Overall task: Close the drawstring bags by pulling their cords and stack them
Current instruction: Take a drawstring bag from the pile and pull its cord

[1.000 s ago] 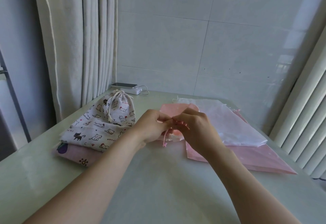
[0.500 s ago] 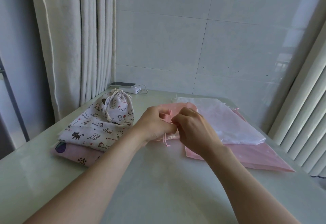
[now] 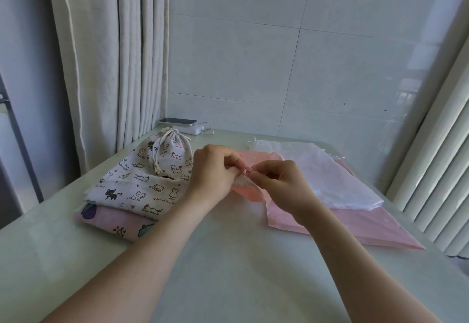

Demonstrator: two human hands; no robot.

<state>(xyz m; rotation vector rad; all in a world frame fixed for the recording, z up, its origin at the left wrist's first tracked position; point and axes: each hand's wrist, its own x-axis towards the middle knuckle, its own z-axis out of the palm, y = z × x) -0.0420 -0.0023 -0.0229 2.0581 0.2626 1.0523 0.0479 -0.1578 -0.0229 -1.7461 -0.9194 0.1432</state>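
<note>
Head view: our two hands work at the mouth of a small pink bag [image 3: 247, 193] at mid-desk [image 3: 228, 259].

We hold the small pink bag just above the desk, between a stack of printed bags on our left and flat bags on our right. Our left hand [image 3: 213, 170] curls its fingers round the gathered mouth. Our right hand [image 3: 281, 183] pinches the thin pink cord [image 3: 245, 169] right beside it, fingertips nearly touching. We judge the cloth light, soft and limp, so it will bunch and slide unless the mouth is held firm. The cord looks thin and easy to lose, so it is best taken close to the channel and drawn straight out. A cinched cat-print pouch [image 3: 172, 152] tops the left stack. A white bag [image 3: 330, 178] lies on large pink bags [image 3: 355, 223] at right.
</note>
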